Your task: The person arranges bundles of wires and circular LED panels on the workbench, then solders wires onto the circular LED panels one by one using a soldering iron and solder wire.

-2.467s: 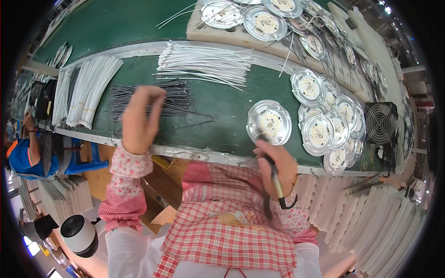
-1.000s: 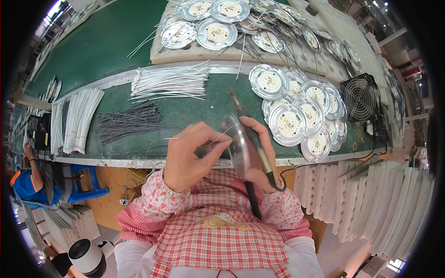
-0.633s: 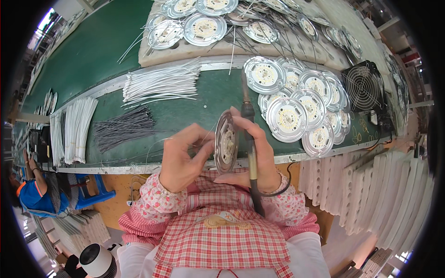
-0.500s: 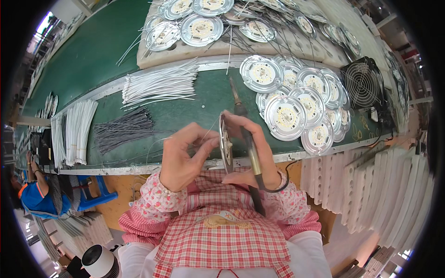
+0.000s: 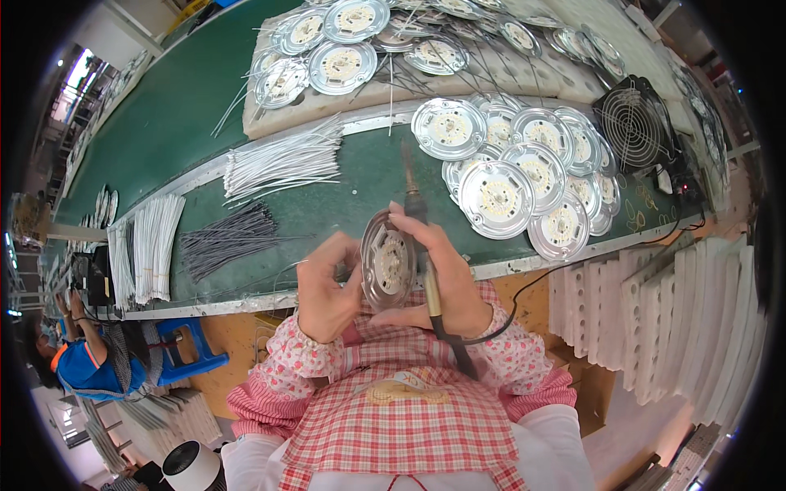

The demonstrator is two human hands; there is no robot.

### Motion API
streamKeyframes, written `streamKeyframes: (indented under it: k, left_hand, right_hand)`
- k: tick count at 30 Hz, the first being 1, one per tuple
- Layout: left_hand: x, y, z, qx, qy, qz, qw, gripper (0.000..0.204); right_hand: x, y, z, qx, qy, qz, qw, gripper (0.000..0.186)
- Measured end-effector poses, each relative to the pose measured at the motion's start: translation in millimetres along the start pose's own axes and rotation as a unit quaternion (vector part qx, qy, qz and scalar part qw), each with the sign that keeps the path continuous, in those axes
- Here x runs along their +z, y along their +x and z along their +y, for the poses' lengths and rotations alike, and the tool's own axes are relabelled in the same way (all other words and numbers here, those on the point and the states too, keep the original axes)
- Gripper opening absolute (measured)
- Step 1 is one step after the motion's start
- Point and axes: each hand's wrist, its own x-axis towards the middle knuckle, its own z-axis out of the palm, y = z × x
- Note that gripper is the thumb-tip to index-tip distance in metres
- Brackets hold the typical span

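My right hand [image 5: 449, 290] grips a round metal LED plate [image 5: 390, 266] by its edge, held tilted on end, along with a soldering iron [image 5: 434, 299] whose tip points toward the back. My left hand [image 5: 326, 290] is pinched at the plate's left side on what looks like a thin wire; its fingertips are partly behind the plate. Beyond my hands lie a bundle of dark wires [image 5: 225, 241] and a pile of white wires [image 5: 278, 164]. A heap of similar LED plates [image 5: 495, 200] sits to the right.
More wired plates rest on a pale foam board [image 5: 262, 123] at the back. A black fan [image 5: 630, 127] stands right. Banded white wires [image 5: 151, 250] lie left. A co-worker in blue [image 5: 94, 368] works beyond a blue stool [image 5: 188, 348]. Foam sheets [image 5: 639, 319] stand below the bench.
My hands have come together from apart; the plate that lay on the bench is now held up, and in the latest moment its face has turned more toward me.
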Motion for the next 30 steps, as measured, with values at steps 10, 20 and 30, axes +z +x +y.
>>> streamKeyframes:
  k: [10,20,30]
  left_hand:
    - [-7.6,9.8,-6.4,-0.157,-0.116,0.004,0.981,0.014]
    - [-8.3,12.9,2.5,-0.167,-0.149,-0.048,0.973,0.014]
    - [-31.8,6.4,-4.1,-0.181,-0.071,-0.067,0.979,0.013]
  right_hand:
    - [-14.7,7.8,9.3,0.016,-0.082,0.076,0.994,0.094]
    - [8.8,23.9,25.3,-0.124,-0.298,0.105,0.941,0.031]
    - [0.2,30.9,16.9,-0.105,-0.331,0.079,0.934,0.035]
